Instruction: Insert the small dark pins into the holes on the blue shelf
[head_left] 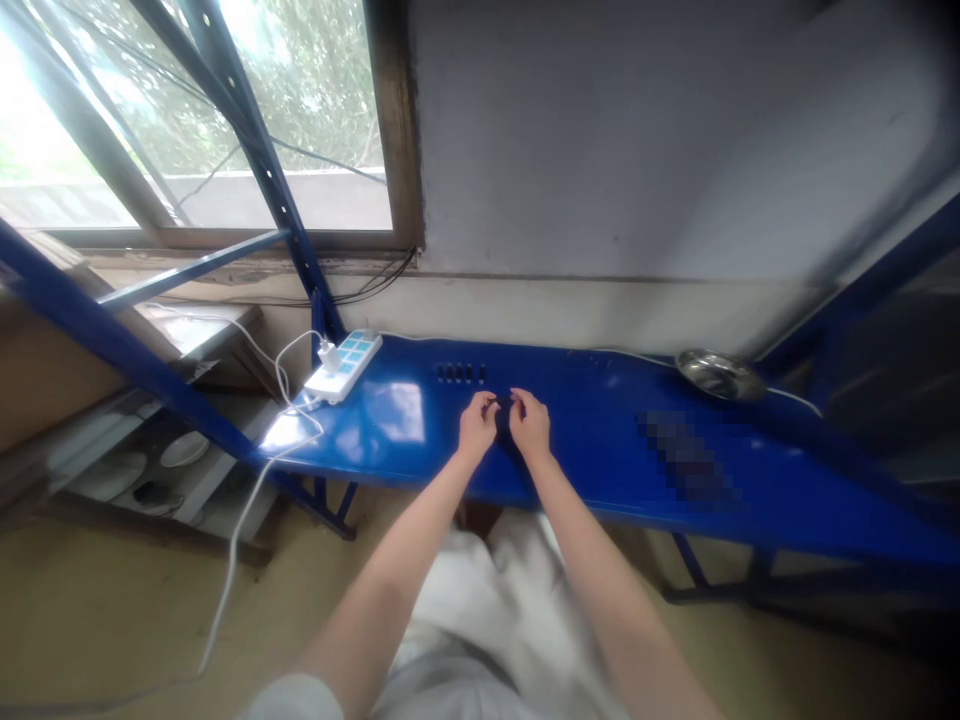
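Over the blue table, my left hand and my right hand face each other with a small gap between them. The thumb and fingers of each are drawn together in a pinch. Dark spots show at the fingertips, too small and blurred to name. Just beyond my left hand, several small black pieces with pale ends stand in a row on the tabletop. One of them sits slightly apart at the right end, nearest my hands.
A white power strip with a plugged-in white charger lies at the table's left end, its cable hanging to the floor. At the back right rests a shiny metal dish. A pixelated dark patch covers something on the right. Blue frame posts rise at the left.
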